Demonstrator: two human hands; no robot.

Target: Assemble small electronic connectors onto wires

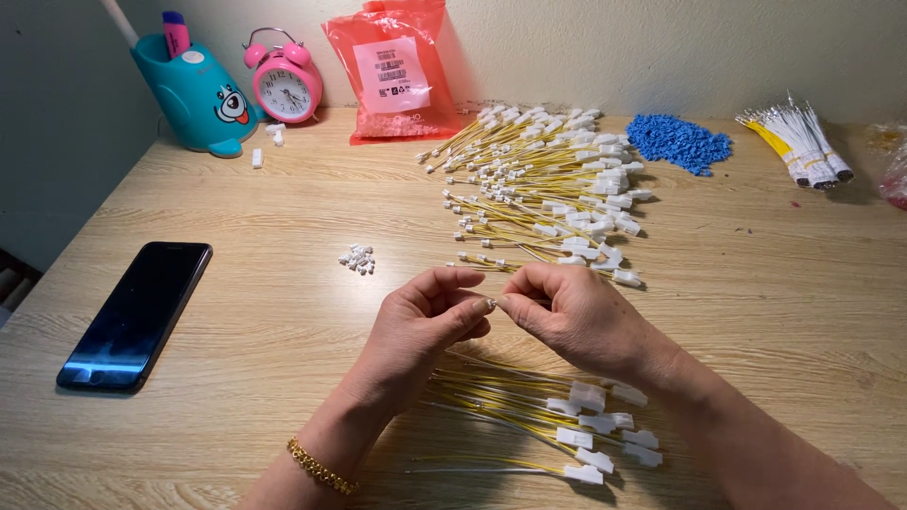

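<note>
My left hand and my right hand meet fingertip to fingertip above the wooden table. Between them they pinch the end of a thin wire with a tiny white connector. Under my wrists lies a loose bundle of yellow and white wires with white plug ends. A large pile of the same wires spreads out beyond my hands. A small heap of tiny white connectors sits to the left of my hands.
A black phone lies at the left. At the back stand a teal pen holder, a pink alarm clock and a red plastic bag. Blue small parts and a tied wire bundle lie at the right.
</note>
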